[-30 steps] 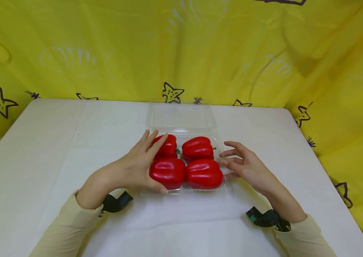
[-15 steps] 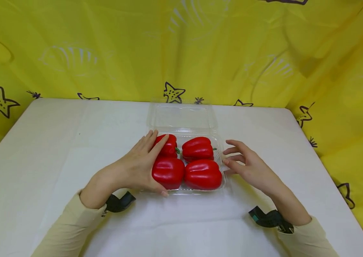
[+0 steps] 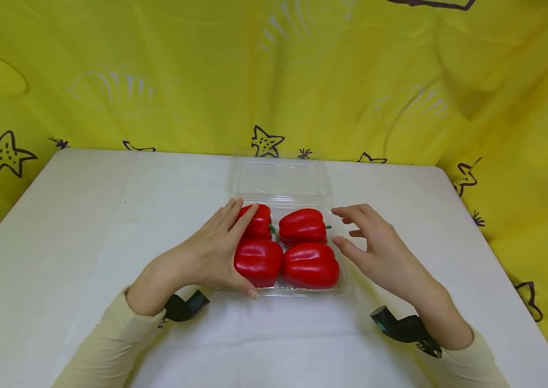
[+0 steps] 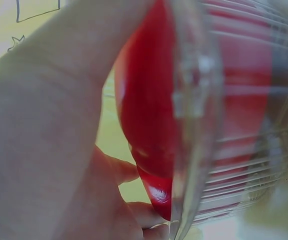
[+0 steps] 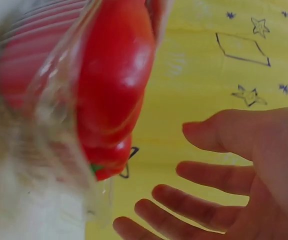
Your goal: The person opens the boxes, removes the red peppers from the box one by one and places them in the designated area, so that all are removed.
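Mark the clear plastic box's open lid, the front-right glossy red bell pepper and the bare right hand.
Clear plastic lid (image 3: 280, 178), head view: middle of its panel.
Front-right red pepper (image 3: 311, 267), head view: middle of its body.
Right hand (image 3: 381, 245), head view: middle of the hand.

The right grip (image 3: 381, 245) has spread wider and apparently lifted from beside the clear container (image 3: 298, 292).

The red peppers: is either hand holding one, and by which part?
No hold shows: the left hand is spread along the left peppers; the right hand grips nothing.
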A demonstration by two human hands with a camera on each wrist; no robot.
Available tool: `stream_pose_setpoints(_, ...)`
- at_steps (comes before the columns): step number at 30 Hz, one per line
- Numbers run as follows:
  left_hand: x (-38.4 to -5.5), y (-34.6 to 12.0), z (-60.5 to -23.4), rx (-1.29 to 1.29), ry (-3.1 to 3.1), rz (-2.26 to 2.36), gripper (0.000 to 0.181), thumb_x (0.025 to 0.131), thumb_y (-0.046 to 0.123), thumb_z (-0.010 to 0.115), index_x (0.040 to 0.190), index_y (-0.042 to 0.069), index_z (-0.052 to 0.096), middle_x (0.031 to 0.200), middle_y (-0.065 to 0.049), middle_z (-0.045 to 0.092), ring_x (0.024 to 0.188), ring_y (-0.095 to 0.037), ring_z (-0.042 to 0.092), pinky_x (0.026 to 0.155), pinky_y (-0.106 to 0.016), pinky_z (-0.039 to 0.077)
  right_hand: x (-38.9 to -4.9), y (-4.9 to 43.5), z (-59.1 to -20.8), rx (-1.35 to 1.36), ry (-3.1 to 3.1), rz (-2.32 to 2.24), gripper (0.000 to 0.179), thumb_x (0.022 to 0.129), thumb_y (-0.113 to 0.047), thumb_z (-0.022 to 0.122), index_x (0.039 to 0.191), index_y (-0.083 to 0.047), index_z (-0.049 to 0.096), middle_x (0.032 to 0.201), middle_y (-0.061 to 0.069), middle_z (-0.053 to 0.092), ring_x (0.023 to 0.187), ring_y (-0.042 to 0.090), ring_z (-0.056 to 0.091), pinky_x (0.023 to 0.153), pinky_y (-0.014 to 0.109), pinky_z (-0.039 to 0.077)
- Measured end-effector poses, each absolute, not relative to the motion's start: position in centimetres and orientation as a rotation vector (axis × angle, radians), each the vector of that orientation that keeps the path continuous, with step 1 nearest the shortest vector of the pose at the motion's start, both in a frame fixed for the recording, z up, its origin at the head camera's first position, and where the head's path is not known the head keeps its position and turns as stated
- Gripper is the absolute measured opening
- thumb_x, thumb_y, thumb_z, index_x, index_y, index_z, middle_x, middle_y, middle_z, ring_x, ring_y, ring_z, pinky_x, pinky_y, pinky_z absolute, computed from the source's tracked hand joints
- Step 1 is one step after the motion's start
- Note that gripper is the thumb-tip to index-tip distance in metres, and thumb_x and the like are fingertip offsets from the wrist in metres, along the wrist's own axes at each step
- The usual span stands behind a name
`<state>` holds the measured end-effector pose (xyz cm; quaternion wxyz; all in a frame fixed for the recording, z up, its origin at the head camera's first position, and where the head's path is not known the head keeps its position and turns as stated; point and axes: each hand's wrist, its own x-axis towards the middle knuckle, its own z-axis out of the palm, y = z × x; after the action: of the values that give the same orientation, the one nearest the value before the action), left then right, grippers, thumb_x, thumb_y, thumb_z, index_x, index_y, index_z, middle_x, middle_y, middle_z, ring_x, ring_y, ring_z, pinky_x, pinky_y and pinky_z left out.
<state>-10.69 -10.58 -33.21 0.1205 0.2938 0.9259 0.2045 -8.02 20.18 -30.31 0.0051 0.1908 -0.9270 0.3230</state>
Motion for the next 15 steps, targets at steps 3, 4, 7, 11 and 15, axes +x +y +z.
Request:
stream_pose_setpoints(3, -10.8, -10.5, -33.2, 0.871, 2.714, 0.588, 0.138, 0.059, 0.064, 0.085, 0.160, 0.013, 0.007, 0.166, -0.019, 0.007, 0.155, -0.037, 0.001, 0.125, -0.053, 0.015, -7.7, 19.3, -29.9, 0.685, -2.896, 0.857, 0.044, 0.092, -0.012, 0.068, 0.134, -0.004, 0.056, 0.128, 0.012, 0.058, 0.114, 0.030, 0.059, 0.093, 0.051, 0.055)
stream_pose_setpoints(4, -10.8, -10.5, -33.2, 0.875, 2.717, 0.586, 0.138, 0.059, 0.064, 0.085, 0.160, 0.013, 0.007, 0.166, -0.019, 0.007, 0.155, -0.037, 0.001, 0.125, -0.053, 0.015, -7.6, 18.9, -29.8, 0.714, -2.897, 0.799, 0.044, 0.092, -0.013, 0.069, 0.133, -0.003, 0.056, 0.127, 0.012, 0.058, 0.114, 0.030, 0.059, 0.093, 0.050, 0.056)
stream_pose_setpoints(7, -10.8, -10.4, -33.2, 0.882, 2.721, 0.579, 0.138, 0.059, 0.065, 0.085, 0.160, 0.013, 0.007, 0.166, -0.019, 0.007, 0.155, -0.037, 0.001, 0.125, -0.053, 0.015, -7.0, 18.0, -29.7, 0.814, -2.893, 0.616, 0.047, 0.089, -0.019, 0.073, 0.131, -0.004, 0.058, 0.126, 0.012, 0.059, 0.119, 0.030, 0.055, 0.093, 0.046, 0.057)
stream_pose_setpoints(11, -10.7, -10.4, -33.2, 0.868, 2.711, 0.586, 0.138, 0.059, 0.063, 0.086, 0.160, 0.013, 0.007, 0.166, -0.020, 0.008, 0.155, -0.037, 0.000, 0.125, -0.053, 0.015, -6.1, 17.0, -30.2, 0.934, -2.898, 0.444, 0.055, 0.083, -0.030, 0.080, 0.130, -0.006, 0.061, 0.127, 0.010, 0.060, 0.121, 0.027, 0.054, 0.090, 0.041, 0.059)
stream_pose_setpoints(15, -10.6, -10.5, -33.2, 0.854, 2.709, 0.593, 0.138, 0.058, 0.062, 0.086, 0.160, 0.014, 0.007, 0.166, -0.020, 0.008, 0.155, -0.037, 0.001, 0.125, -0.053, 0.016, -5.7, 16.5, -30.7, 0.967, -2.910, 0.341, 0.063, 0.078, -0.035, 0.084, 0.130, -0.008, 0.062, 0.126, 0.008, 0.060, 0.119, 0.025, 0.054, 0.089, 0.039, 0.059)
